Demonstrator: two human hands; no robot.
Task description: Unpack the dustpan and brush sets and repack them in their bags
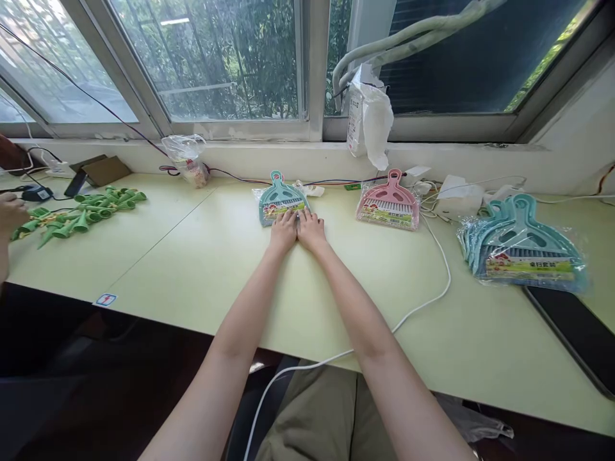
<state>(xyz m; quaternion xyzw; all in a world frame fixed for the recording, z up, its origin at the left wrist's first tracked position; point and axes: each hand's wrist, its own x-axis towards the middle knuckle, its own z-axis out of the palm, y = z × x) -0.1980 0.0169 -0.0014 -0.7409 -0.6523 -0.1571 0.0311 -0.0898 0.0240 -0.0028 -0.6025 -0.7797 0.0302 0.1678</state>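
Note:
My left hand and my right hand lie side by side, palms down, on the pale green table. Their fingertips touch the near edge of a teal mini dustpan-and-brush set in a clear wrapper. Neither hand grips anything. A pink set of the same kind lies to the right of my right hand. Farther right sits a stack of several teal sets in wrappers.
A white cable runs across the table and off its front edge. Green plastic pieces lie at the left, where another person's hand rests. White adapters and a bag sit by the window sill. A dark flat device lies at far right.

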